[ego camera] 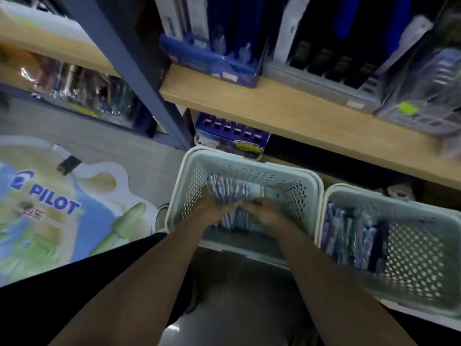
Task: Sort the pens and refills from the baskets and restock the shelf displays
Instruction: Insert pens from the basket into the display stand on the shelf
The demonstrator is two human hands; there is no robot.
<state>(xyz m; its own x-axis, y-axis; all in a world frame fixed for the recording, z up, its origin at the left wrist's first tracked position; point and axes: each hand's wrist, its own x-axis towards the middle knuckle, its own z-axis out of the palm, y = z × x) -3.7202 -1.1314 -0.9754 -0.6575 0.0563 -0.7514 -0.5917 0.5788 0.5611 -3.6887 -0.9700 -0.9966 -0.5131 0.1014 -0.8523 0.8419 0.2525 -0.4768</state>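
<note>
Far left on floor: PILOT display board, flat, w/ blue logo + green pen graphic; above it lower-left shelf w/ shiny wrapped packs, blurred, can't ID; dark blue rack upright runs diagonal btwn the two shelf bays. Centre: pale green perforated basket on floor just under shelf edge, holding a bundle of blue/white pens laid roughly parallel; both hands inside it. Left hand on left side of bundle, fingers curled around pens, so grasping; right hand touching bundle from right, fingers bent over pens, looks like gripping too but motion blur, exact pinch unclear. Hands nearly meet over the bundle. Behind basket under shelf: blue slotted display box. Wooden shelf above, carrying blue display tray, then grey tray w/ dark slots, then packaged stock at far right w/ yellow tag. Right: second basket touching the first, w/ blue packaged pens/refills stacked along its left wall; type not readable.
</note>
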